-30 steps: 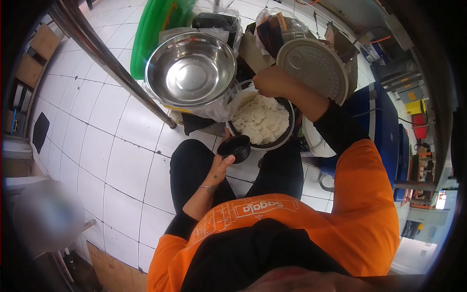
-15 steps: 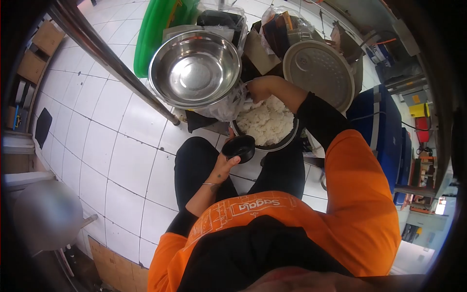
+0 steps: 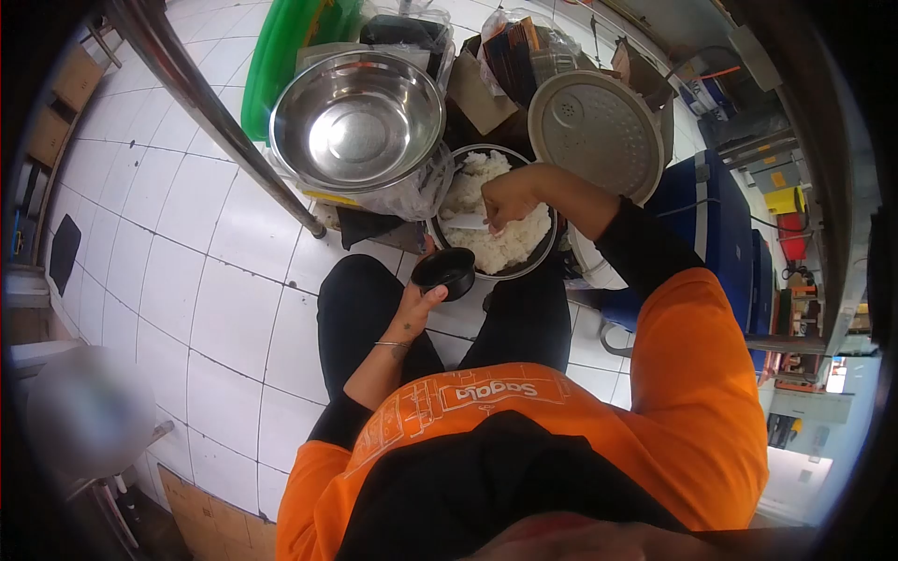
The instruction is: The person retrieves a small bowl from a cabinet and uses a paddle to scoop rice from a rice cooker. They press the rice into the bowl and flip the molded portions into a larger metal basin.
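My left hand (image 3: 414,304) is closed around a small black bowl (image 3: 445,272), its opening facing up, close to the near left rim of the rice pot. In my right hand (image 3: 511,198) is a white rice paddle (image 3: 465,222), gripped by its handle over the pot. Its blade points left and lies against the rice. White cooked rice (image 3: 514,245) fills much of the round pot (image 3: 485,276), with a lower hollow on the left side. The pot stands just beyond my knees.
A large steel basin (image 3: 360,122) stands left of the pot, beside a green crate (image 3: 267,70). The rice cooker's open lid (image 3: 599,131) tilts up behind on the right. Blue boxes (image 3: 697,224) stand at right. A metal pole (image 3: 220,117) slants across the left.
My right hand has moved from the pot's far left edge to over its middle, and the paddle now shows. The left hand still holds the bowl in about the same place.
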Demonstrator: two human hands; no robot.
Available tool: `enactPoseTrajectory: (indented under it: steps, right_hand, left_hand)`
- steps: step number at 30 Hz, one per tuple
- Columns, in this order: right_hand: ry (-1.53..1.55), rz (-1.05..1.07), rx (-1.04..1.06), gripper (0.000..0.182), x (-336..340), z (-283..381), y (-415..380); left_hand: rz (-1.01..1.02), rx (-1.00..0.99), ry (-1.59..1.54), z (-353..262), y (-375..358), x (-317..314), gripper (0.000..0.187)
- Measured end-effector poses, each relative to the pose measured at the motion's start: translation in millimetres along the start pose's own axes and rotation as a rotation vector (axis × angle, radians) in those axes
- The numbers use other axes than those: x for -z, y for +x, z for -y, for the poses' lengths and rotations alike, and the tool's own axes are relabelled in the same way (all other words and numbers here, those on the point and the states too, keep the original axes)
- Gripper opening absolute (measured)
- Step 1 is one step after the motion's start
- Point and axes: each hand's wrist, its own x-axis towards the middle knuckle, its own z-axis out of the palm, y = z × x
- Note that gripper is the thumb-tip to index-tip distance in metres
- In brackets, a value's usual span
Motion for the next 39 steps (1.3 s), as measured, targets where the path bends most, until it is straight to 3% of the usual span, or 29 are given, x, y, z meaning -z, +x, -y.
enactPoseTrajectory:
  steps: [4, 6, 7, 9, 13, 15, 18, 22, 26, 32, 34, 39]
  right_hand:
    - [-0.135, -0.187, 0.054, 0.029, -12, 3, -37]
    - [-0.116, -0.494, 0.024, 0.027, -7, 22, -71]
    - [-0.117, -0.484, 0.026, 0.027, -2, 26, -75]
    - [-0.288, -0.728, -0.194, 0.026, 5, 29, -78]
    - [-0.453, -0.570, -0.026, 0.025, 29, 8, -26]
    - [-0.325, -0.333, -0.019, 0.024, 46, 7, 3]
    - [-0.238, -0.219, -0.029, 0.027, 47, -7, 48]
    - [-0.347, -0.343, -0.036, 0.030, 12, -5, 57]
    - [-0.271, -0.620, 0.002, 0.024, -24, 11, 16]
    - [-0.318, -0.559, -0.075, 0.021, -45, 36, -6]
    - [-0.369, -0.437, -0.063, 0.022, -46, 45, -17]
    - [-0.420, -0.495, -0.007, 0.021, -38, 35, -51]
  left_hand:
    - [-0.016, -0.011, -0.016, -2, 0, 0, 0.095]
    - [-0.015, -0.017, -0.019, -7, 1, -2, 0.096]
    - [-0.008, -0.018, -0.015, -7, 0, -2, 0.097]
    - [0.003, -0.002, -0.018, -6, 1, 1, 0.098]
    - [-0.003, -0.001, -0.019, -8, 2, -2, 0.100]
    - [0.002, 0.004, -0.021, -6, 2, 1, 0.101]
    - [0.011, 0.025, -0.028, -4, 3, 2, 0.101]
    - [0.001, 0.036, 0.001, -4, 2, -2, 0.103]
    - [-0.004, -0.057, 0.045, -5, 6, -2, 0.101]
    - [-0.003, 0.012, 0.023, -3, 0, -3, 0.101]
    - [0.005, -0.011, 0.016, -3, 1, -2, 0.101]
    - [0.003, 0.002, 0.026, -6, 0, 0, 0.100]
